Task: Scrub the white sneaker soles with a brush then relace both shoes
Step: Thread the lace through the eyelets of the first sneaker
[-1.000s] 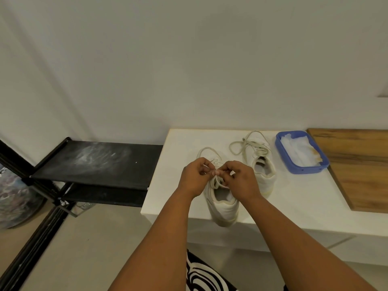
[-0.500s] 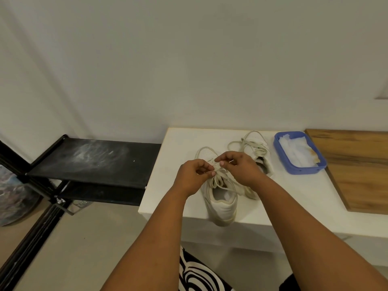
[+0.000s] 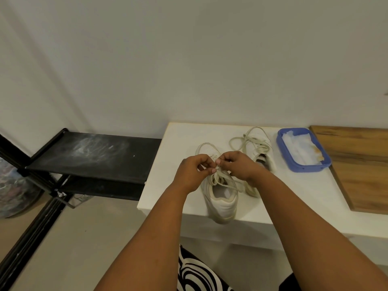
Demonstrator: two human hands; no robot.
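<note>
White leather sneaker beside blue plastic tray: our left hand and right hand pinch its cream lace, so we should pull evenly.

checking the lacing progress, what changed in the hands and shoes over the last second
The right hand lifted off the near sneaker toward its toe, then came back to meet the left hand; both pinch the lace over the tongue throughout. The far sneaker, blue tray and wooden board stayed put.
</note>
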